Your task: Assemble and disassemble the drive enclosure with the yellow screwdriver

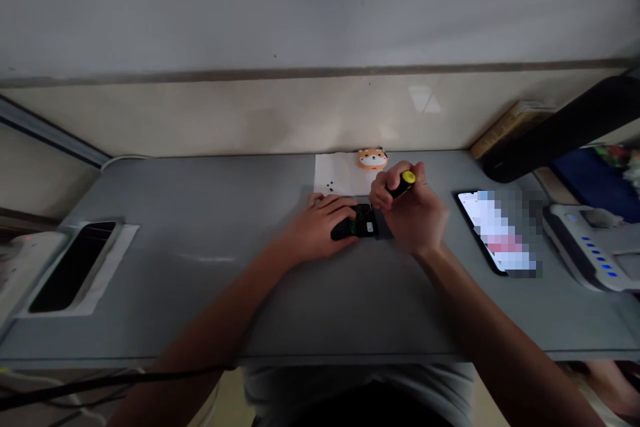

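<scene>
A small black device (367,221) lies on the desk, with a bit of green inside and a pale label at its right end. My left hand (320,227) grips it from the left, fingers over its far side and thumb along its near side. In my right fist (420,217) is a screwdriver (403,182) with a black handle and yellow end cap. The handle leans, its cap up and to the right; the tip is hidden beside the device. Just beyond, several tiny dark screw-like bits (331,186) lie on a white paper sheet (343,167).
An orange-and-white animal-face case (373,159) sits on the sheet's far right corner. To the right are a lit phone (483,230), a power strip (590,247) and a black cylinder (555,130). A dark phone (75,267) lies at left. A wall (210,117) borders the desk's back.
</scene>
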{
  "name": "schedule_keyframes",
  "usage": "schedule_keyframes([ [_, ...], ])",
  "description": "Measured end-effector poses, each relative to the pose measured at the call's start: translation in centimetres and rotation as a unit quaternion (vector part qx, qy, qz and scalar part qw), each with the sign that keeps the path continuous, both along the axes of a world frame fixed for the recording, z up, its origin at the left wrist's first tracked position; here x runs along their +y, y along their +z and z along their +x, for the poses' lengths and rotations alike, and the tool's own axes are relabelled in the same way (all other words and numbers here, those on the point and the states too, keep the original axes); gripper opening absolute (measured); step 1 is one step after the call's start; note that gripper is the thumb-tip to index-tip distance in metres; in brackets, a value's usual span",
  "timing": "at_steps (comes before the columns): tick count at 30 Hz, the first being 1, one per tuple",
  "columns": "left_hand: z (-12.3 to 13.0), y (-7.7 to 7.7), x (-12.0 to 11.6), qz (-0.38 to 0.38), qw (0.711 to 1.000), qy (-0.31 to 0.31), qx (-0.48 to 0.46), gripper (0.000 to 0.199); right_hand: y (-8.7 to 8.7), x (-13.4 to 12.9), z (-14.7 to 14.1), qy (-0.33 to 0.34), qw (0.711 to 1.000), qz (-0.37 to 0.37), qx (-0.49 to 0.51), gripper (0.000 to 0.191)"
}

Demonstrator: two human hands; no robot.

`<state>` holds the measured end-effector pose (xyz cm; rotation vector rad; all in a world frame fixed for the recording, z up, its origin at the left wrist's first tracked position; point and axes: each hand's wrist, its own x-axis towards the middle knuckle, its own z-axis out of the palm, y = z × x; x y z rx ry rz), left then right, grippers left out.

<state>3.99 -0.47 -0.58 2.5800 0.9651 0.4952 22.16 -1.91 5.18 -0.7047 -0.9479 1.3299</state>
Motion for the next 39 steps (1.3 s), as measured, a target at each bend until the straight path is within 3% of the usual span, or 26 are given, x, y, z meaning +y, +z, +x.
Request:
schedule_keyframes([
  [22, 0.1, 0.1, -0.2, -0.013, 0.999, 0.030, -0.009, 0.027, -0.3, 0.3, 1.0, 0.024, 0.999, -0.015, 0.039, 0.053],
  [39, 0.1, -0.2, -0.2, 0.006, 1.000, 0.017, 0.002, 0.028, -0.6, 0.2, 1.2, 0.045, 0.997, -0.006, 0.055, 0.043],
])
